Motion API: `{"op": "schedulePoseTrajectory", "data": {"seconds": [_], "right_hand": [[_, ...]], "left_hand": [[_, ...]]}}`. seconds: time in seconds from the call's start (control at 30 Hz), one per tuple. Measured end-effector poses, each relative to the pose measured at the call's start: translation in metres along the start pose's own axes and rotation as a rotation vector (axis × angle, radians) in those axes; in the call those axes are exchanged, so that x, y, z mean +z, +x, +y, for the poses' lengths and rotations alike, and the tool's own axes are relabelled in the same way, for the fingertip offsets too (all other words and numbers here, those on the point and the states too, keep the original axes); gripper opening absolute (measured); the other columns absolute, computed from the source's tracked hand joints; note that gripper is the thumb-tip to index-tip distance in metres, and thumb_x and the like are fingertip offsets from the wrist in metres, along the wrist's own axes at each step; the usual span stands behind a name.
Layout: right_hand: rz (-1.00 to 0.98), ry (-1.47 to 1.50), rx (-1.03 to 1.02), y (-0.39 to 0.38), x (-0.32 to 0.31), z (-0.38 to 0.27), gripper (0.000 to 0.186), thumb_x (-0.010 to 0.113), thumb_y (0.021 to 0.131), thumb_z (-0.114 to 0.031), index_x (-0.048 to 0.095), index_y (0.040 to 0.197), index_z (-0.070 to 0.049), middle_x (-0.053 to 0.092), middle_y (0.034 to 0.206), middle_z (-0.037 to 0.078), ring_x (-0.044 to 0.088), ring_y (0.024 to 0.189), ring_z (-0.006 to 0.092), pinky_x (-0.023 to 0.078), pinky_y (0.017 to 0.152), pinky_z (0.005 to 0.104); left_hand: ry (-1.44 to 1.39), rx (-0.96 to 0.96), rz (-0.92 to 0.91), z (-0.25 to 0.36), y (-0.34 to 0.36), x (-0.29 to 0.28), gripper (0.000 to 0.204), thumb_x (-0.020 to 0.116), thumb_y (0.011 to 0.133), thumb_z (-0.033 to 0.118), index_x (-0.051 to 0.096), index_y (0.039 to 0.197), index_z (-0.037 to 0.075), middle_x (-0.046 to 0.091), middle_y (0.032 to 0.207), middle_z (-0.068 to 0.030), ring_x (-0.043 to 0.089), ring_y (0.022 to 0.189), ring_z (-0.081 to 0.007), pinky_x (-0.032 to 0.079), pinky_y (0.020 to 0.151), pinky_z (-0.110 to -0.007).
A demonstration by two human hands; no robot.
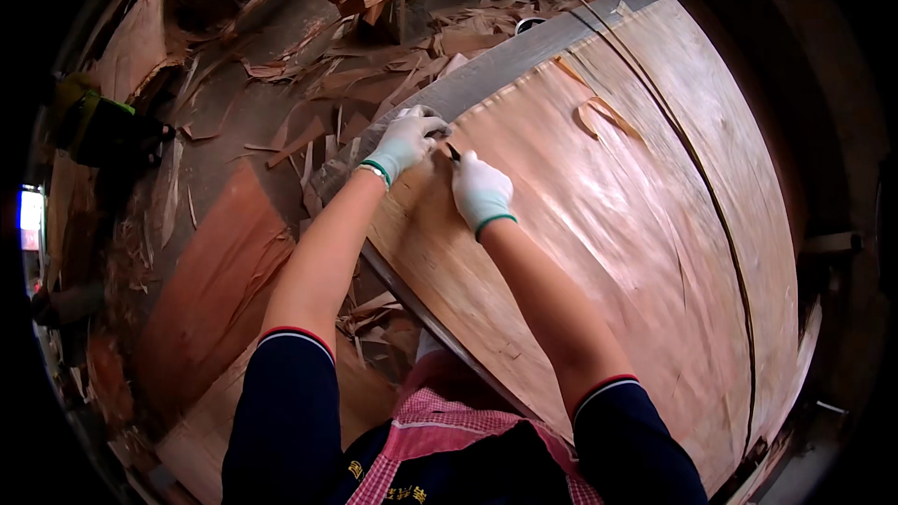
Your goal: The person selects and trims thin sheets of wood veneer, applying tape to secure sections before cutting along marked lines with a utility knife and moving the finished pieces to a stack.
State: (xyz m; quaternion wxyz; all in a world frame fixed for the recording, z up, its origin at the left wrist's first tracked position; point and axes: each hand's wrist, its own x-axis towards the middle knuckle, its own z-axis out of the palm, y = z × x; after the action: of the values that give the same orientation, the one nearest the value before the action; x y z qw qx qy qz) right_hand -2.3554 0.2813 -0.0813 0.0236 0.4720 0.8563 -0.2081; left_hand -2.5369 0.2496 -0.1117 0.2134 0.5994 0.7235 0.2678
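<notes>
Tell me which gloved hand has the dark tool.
The right gloved hand: a small dark tool sticks out of its grip, while the left gloved hand shows none.

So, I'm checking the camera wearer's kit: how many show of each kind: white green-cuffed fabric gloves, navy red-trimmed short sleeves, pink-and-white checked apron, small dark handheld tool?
White green-cuffed fabric gloves: 2
Navy red-trimmed short sleeves: 2
Pink-and-white checked apron: 1
Small dark handheld tool: 1
Total: 6

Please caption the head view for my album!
Gloved right hand holds a dark tool over a wood sheet, left hand nearby.
</notes>
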Motion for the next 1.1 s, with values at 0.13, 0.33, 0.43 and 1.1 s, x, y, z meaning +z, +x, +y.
{"op": "schedulePoseTrajectory", "data": {"seconds": [0.13, 0.33, 0.43, 1.1], "right_hand": [[0.018, -0.011, 0.044, 0.042, 0.022, -0.028, 0.023, 0.044, 0.093, -0.022, 0.059, 0.098, -0.005, 0.07, 0.087, 0.02, 0.068, 0.082, 0.0384, 0.053, 0.069, 0.0502], [-0.062, -0.054, 0.022, -0.058, -0.015, 0.045, 0.02, 0.046, 0.093, -0.02, 0.059, 0.099, -0.006, 0.069, 0.082, 0.019, 0.069, 0.075, 0.0382, 0.054, 0.064, 0.0503], [-0.229, -0.183, 0.244, -0.144, -0.031, 0.11, 0.02, 0.047, 0.094, -0.023, 0.053, 0.102, -0.006, 0.069, 0.08, 0.018, 0.069, 0.07, 0.0365, 0.054, 0.059, 0.0482], [-0.441, -0.06, 0.304, -0.362, -0.131, 0.437, 0.021, 0.055, 0.092, -0.025, 0.065, 0.097, -0.007, 0.071, 0.088, 0.016, 0.071, 0.077, 0.0321, 0.056, 0.062, 0.0454]], "left_hand": [[0.009, 0.018, 0.07, -0.011, 0.004, 0.013, 0.031, 0.066, 0.079, 0.003, 0.071, 0.106, 0.016, 0.058, 0.118, -0.0106, 0.051, 0.115, -0.0326, 0.042, 0.103, -0.039], [0.036, 0.12, 0.058, -0.014, 0.006, 0.004, 0.03, 0.062, 0.076, 0.001, 0.07, 0.103, 0.012, 0.06, 0.111, -0.0136, 0.054, 0.108, -0.0342, 0.044, 0.096, -0.04], [0.06, -0.01, 0.135, 0.026, 0.0, 0.008, 0.029, 0.059, 0.078, 0.001, 0.071, 0.101, 0.012, 0.062, 0.107, -0.0142, 0.055, 0.106, -0.0343, 0.046, 0.093, -0.041], [0.45, 0.381, 0.072, 0.229, -0.064, 0.244, 0.05, 0.048, 0.098, 0.02, 0.037, 0.146, 0.007, 0.04, 0.149, -0.0139, 0.035, 0.139, -0.0323, 0.024, 0.117, -0.044]]}}
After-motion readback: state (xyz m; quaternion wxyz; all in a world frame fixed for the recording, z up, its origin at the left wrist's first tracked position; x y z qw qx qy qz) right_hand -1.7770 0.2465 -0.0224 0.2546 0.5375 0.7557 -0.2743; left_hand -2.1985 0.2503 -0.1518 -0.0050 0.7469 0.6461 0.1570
